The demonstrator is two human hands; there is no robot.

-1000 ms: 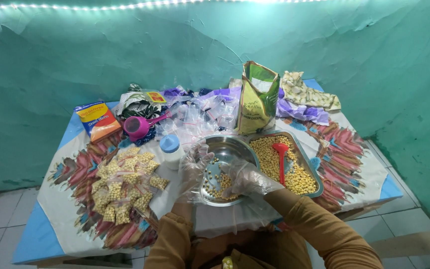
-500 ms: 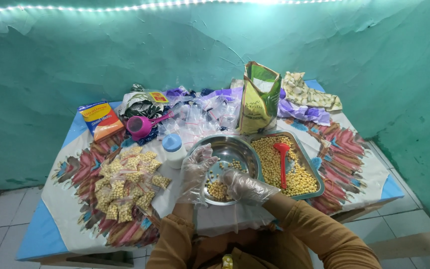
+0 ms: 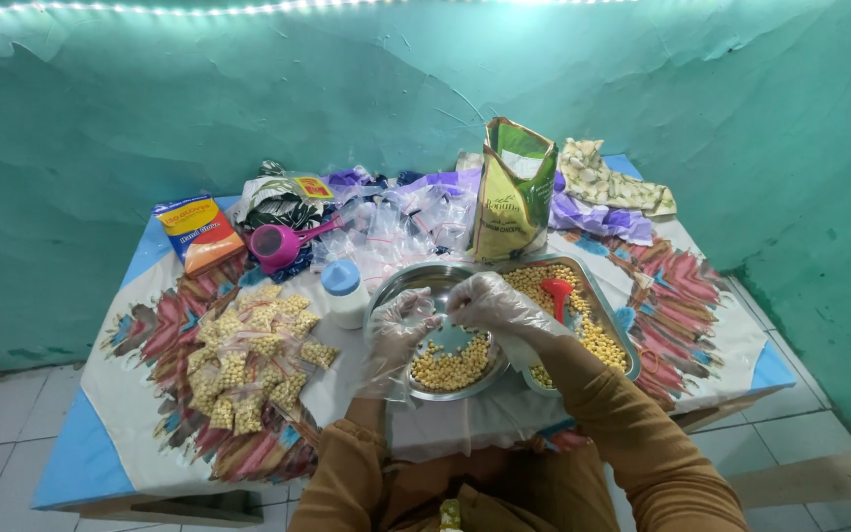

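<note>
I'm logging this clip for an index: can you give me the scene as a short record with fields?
Setting: patterned table against a teal wall
Left hand: gloved, over the round metal bowl
Right hand: gloved, fingertips meeting the left hand's
Bowl contents: yellow round pieces
Right of bowl: metal tray with a red scoop
Left of bowl: pile of filled small bags

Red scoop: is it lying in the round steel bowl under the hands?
No, the red scoop lies in the rectangular tray of yellow pellets, beside the round steel bowl.
</note>
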